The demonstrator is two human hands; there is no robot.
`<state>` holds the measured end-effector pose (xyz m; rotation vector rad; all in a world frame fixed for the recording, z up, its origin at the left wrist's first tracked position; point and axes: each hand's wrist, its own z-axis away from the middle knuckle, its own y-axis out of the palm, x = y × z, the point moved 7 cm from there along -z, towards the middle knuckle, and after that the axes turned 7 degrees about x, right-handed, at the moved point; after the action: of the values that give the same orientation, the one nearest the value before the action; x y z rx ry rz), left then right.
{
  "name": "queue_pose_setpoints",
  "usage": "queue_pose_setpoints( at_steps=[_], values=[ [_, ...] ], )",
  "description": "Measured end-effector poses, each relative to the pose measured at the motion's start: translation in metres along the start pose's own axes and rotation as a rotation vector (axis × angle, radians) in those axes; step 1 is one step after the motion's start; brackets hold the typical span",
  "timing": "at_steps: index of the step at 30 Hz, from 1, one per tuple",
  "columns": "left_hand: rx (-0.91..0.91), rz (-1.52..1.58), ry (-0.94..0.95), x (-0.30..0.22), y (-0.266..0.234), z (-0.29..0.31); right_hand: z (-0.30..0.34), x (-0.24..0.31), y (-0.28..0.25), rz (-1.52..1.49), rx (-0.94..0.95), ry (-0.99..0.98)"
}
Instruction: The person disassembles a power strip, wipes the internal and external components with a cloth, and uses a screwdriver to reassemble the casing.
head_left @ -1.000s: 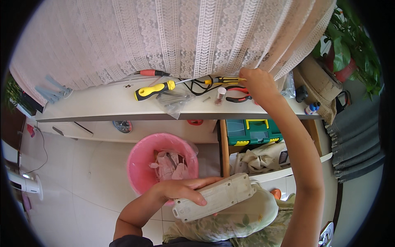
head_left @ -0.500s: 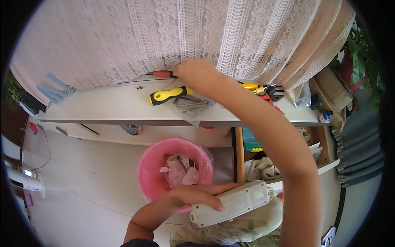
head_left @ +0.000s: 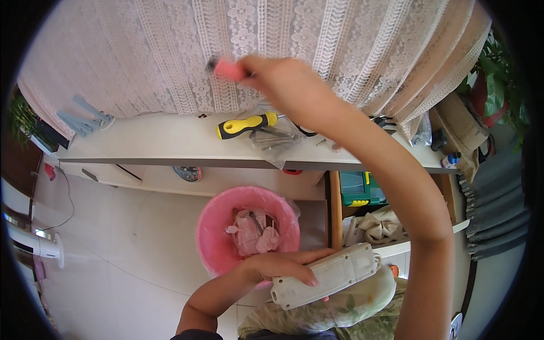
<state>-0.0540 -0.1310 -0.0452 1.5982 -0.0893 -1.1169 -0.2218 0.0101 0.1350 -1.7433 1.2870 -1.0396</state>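
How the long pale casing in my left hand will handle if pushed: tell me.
The long pale casing looks stiff, with straight, boxy edges. Its broad flat face suggests sliding rather than rolling. Only the left hand grips it, so it may be light for its size.

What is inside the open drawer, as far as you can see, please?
The drawer holds a green-and-yellow toolbox and a crumpled beige cloth. The right forearm hides part of the drawer, and whatever lies beneath the cloth cannot be seen.
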Motion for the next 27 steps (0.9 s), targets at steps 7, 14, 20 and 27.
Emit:
queue_pose_setpoints(
  at_steps=[7,14,20,27],
  values=[
    [-0.131,0.118,0.013,-0.002,0.007,0.000,0.095,-0.046,-0.055,-1.331,-0.442,0.325],
    [-0.134,0.046,0.059,0.000,0.018,-0.009,0.170,-0.029,-0.077,-1.461,-0.520,0.426],
    [-0.217,0.023,0.167,0.004,0.027,-0.010,0.239,0.035,-0.089,-1.291,-0.457,0.442],
    [-0.265,0.022,0.172,0.019,0.031,-0.028,0.332,0.120,-0.075,-1.073,-0.511,0.699]
  ],
)
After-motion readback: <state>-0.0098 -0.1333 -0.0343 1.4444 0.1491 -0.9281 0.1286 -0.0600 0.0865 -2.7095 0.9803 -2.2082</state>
